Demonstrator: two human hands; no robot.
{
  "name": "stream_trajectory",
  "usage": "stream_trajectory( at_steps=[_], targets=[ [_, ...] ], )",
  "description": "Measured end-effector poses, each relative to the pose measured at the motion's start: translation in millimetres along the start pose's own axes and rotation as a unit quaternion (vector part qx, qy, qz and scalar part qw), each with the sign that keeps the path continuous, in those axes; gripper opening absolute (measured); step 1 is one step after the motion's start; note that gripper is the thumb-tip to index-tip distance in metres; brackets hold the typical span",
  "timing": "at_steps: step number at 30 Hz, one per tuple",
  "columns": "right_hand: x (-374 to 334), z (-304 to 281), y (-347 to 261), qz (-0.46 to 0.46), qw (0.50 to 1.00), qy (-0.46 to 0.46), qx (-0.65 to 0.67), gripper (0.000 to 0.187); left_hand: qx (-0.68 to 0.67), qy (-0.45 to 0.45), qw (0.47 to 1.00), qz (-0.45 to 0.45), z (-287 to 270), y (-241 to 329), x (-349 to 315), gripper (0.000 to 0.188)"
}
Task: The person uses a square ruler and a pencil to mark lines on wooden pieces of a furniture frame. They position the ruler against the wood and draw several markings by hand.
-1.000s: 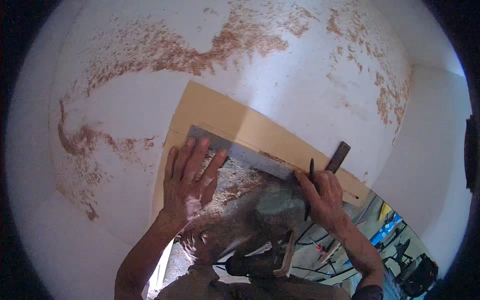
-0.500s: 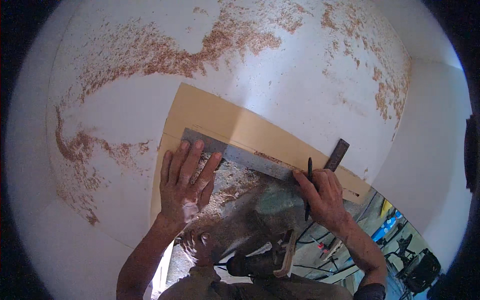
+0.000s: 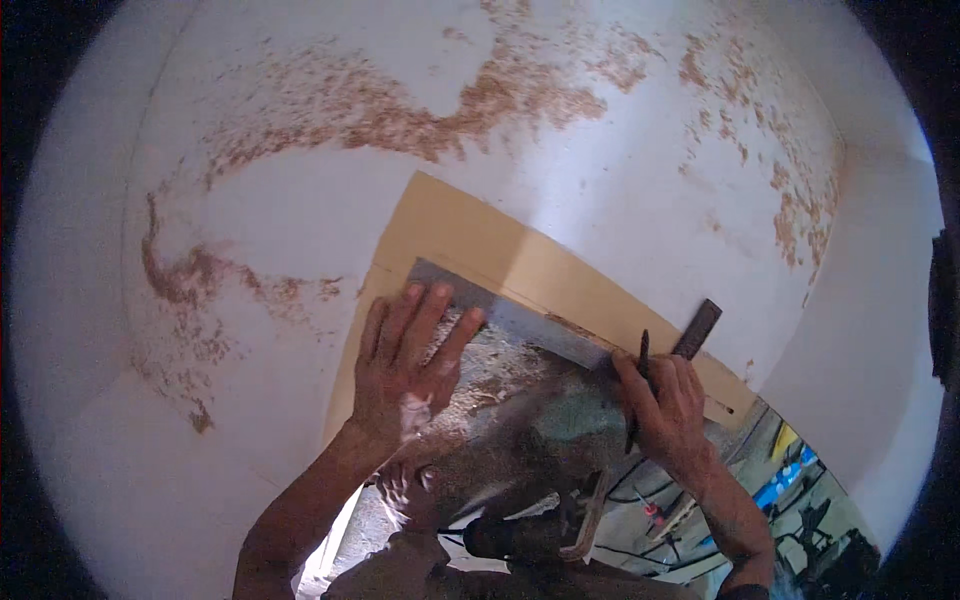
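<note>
a white surface (image 3: 290,205) bears brown shavings (image 3: 390,130) and a tan board (image 3: 455,215).

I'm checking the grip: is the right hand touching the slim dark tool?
Touching: the head view shows the right hand gripping the slim dark tool, both ends sticking out.

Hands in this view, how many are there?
2: the left hand, fingers on the left end of the grey metal blade; the right hand near its other end, with a dark stick.

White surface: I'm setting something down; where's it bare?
The white surface looks bare left of the tan sheet, between brown flecks, and mostly bare beyond the sheet's upper-right edge. Crowded: the metal strip, where both hands rest.
</note>
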State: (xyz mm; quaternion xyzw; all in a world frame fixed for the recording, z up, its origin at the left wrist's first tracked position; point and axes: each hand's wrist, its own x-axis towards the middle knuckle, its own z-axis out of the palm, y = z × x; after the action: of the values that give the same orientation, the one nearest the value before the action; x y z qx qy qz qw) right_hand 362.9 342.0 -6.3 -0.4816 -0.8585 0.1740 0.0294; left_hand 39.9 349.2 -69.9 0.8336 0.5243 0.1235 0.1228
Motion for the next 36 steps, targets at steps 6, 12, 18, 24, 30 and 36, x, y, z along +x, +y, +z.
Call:
stream_trajectory(
  at_steps=[6,12,18,24,30,36],
  targets=[
    [14,-9,-1,-0.004,1.000,-0.008,0.020,0.045,-0.006,-0.016,1.000,0.002,-1,-2,-1,0.062],
    [80,-22,-11,0.032,0.948,0.016,0.317,0.037,-0.022,-0.022,1.000,0.000,0,-4,-3,0.066],
    [151,29,-38,0.105,0.881,0.073,0.455,0.020,-0.041,-0.041,0.998,-0.015,-5,-2,-2,0.072],
    [172,27,-54,0.159,0.887,0.009,0.434,0.016,-0.055,-0.042,0.998,-0.010,-5,-4,-3,0.071],
    [177,24,-56,0.145,0.896,-0.010,0.419,0.017,-0.057,-0.038,0.998,-0.017,-8,-3,-2,0.069],
    [178,21,-45,0.090,0.913,-0.022,0.397,0.015,-0.055,-0.042,0.997,-0.017,-6,-3,-1,0.072]
  ],
)
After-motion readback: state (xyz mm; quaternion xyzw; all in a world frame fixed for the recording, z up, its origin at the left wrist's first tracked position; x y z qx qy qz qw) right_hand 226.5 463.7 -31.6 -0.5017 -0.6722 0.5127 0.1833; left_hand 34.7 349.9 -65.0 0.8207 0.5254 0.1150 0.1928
